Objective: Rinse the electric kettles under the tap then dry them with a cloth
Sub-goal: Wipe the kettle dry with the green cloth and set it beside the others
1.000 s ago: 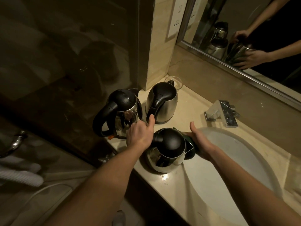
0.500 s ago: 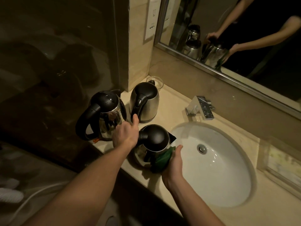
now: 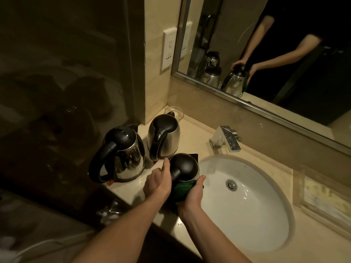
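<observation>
Being gripped at its black handle by the left hand [image 3: 158, 184], the near kettle [image 3: 185, 168] is being held at the front of the counter [image 3: 191, 133], just beside the sink basin [image 3: 256, 215] at its 3 o'clock. The left fingers are being wrapped round the handle, and the thumb is being raised against the rim of the black lid. At the kettle's 5 o'clock a green cloth [image 3: 183, 188] is being pressed onto the steel wall by the right hand [image 3: 191, 196], with the fabric being bunched in its curled fingers and thumb. Whether the base is being rested on the counter or lifted clear cannot be told.

Moving outward, a second steel kettle [image 3: 164, 136] is being shown upright at 11 o'clock, very close to the near kettle's lid. A larger kettle [image 3: 123, 154] is being shown at 9 o'clock, its loop handle being turned towards the viewer. A square chrome tap [image 3: 226, 138] is being seen at 2 o'clock, behind the basin. A small glass dish [image 3: 174, 112] is being glimpsed at 12 o'clock, in the corner behind the second kettle. Both arms and the kettles are being reflected in the wall mirror [image 3: 224, 35] above.
</observation>
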The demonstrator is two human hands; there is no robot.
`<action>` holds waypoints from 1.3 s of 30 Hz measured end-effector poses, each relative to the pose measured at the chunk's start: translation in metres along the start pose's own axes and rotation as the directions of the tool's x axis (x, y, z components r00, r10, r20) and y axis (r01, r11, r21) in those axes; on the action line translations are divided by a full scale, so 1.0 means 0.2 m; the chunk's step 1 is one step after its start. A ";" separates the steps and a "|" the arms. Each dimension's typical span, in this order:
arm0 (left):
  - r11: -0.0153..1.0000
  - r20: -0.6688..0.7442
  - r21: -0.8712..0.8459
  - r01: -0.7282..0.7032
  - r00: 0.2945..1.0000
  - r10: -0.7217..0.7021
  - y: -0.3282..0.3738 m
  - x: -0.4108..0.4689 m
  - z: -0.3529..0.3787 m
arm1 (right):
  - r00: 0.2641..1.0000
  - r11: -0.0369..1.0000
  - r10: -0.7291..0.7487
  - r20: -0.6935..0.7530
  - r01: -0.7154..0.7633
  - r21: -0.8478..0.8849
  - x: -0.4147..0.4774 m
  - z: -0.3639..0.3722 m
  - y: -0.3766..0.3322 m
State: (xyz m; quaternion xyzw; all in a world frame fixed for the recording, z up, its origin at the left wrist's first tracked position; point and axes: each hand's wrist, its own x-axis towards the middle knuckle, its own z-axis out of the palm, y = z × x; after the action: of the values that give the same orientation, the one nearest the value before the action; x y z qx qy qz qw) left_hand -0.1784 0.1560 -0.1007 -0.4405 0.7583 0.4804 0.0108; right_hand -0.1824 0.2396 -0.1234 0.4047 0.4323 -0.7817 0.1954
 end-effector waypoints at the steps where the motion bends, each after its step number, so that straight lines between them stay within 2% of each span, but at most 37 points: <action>1: 1.000 -0.016 -0.026 0.015 1.000 -0.015 0.02 -0.02 0.02 | 1.000 1.000 -0.003 -0.012 0.003 -0.006 -0.01 0.01 -0.02; 6: 0.994 -0.075 -0.022 -0.110 0.991 0.109 0.17 -0.06 0.11 | 0.997 0.999 -0.038 -0.069 0.038 -0.002 0.05 0.04 -0.11; 12: 0.989 -0.106 -0.122 -0.078 0.992 0.065 0.28 -0.01 0.26 | 0.987 0.989 -0.142 -0.077 0.139 -0.044 0.24 0.04 -0.22; 17: 0.978 -0.114 -0.195 -0.079 0.992 0.057 0.44 0.07 0.36 | 0.986 0.984 -0.158 -0.058 0.152 -0.093 0.31 0.13 -0.43; 24: 0.940 -0.162 -0.329 -0.091 0.986 0.039 0.71 0.19 0.48 | 0.971 0.948 -0.235 -0.053 0.217 -0.234 0.70 0.24 -0.58; 29: 0.945 -0.194 -0.321 -0.064 0.981 0.001 0.79 0.30 0.56 | 0.972 0.943 -0.236 -0.011 0.227 -0.243 0.69 0.34 -0.72; 39: 0.934 -0.240 -0.354 -0.045 0.970 -0.044 0.78 0.44 0.64 | 0.967 0.913 -0.246 0.063 0.253 -0.320 0.79 0.40 -0.78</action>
State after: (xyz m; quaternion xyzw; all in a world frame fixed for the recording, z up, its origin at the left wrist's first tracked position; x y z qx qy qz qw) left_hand -0.3896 0.2166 -0.0964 -0.4907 0.6542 0.5521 -0.1627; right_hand -0.4163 0.2658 -0.1453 0.3001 0.6013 -0.7224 0.1626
